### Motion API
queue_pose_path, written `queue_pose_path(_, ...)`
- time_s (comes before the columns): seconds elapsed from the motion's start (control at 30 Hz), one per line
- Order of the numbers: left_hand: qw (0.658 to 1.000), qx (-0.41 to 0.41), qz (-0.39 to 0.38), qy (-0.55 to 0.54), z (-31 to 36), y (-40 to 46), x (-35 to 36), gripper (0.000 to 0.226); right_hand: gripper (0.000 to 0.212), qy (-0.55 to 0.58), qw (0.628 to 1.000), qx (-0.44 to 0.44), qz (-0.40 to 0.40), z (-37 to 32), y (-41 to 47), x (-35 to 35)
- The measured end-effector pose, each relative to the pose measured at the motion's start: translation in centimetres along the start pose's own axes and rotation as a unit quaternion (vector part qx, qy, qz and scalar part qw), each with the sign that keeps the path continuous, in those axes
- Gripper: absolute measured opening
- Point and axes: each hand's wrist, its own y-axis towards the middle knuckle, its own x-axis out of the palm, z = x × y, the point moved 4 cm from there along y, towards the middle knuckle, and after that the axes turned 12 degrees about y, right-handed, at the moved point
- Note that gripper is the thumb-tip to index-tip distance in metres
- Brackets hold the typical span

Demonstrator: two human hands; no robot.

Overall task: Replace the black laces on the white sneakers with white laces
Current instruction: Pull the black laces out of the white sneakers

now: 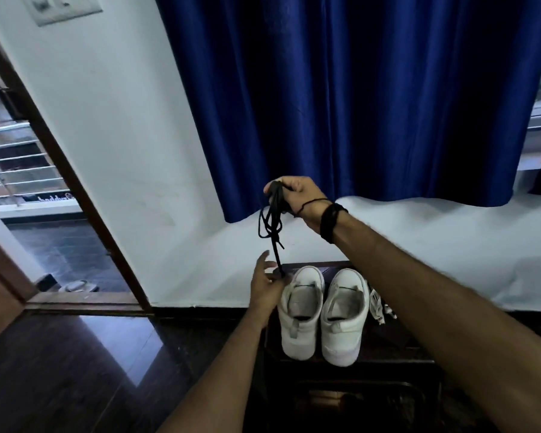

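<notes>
Dangling from the right hand's (pixel 297 195) closed grip, black laces (pixel 272 220) reach the left hand's (pixel 267 289) pinch.

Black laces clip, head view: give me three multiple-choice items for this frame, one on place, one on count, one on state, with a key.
1. Where do the white laces lie?
A. inside a sneaker
B. on the stand, right of the sneakers
C. on the floor by the door

2. How many white sneakers stand there?
A. one
B. two
C. three

3. How are the black laces held?
A. bunched in the right hand, the lower end at the left hand
B. threaded through a sneaker
C. lying loose on the stand

Key: 1 B, they lie beside the right-hand sneaker; 2 B, a pair stands side by side; 3 A, they hang from the raised right hand down to the left fingers.
</notes>
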Motion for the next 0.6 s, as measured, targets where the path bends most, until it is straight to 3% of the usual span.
queue_pose_path(0.07, 0.996, 0.005, -0.085, -0.033, 1.4, -0.5, -1.4, 0.026, 0.029, 0.086, 0.996, -0.001, 0.005, -1.6, 0.4, 1.7)
queue_pose_path(0.1, 0.993, 0.004, -0.111, -0.05, 1.9, -0.7, -2.2, 0.021, 0.028, 0.103, 0.995, -0.004, 0.011, -2.8, 0.6, 2.4)
queue_pose_path(0.23, 0.962, -0.084, -0.131, -0.226, 3.6, -1.4, -7.5, 0.031, 0.017, 0.047, 0.998, 0.019, 0.044, -3.8, 1.9, 4.8)
queue_pose_path(0.4, 0.872, -0.125, -0.143, -0.452, 6.8, -4.0, -13.1, 0.035, 0.015, -0.135, 0.987, 0.085, 0.017, 0.5, 1.0, 8.7)
queue_pose_path(0.47, 0.868, -0.111, -0.144, -0.462, 7.0, -5.8, -15.3, 0.04, 0.012, -0.21, 0.975, 0.075, -0.021, 1.4, -1.9, 11.0)
queue_pose_path(0.6, 0.886, -0.171, -0.088, -0.422, 2.8, -7.1, -17.1, 0.044, 0.019, -0.28, 0.949, 0.087, -0.115, 5.2, -6.5, 14.6)
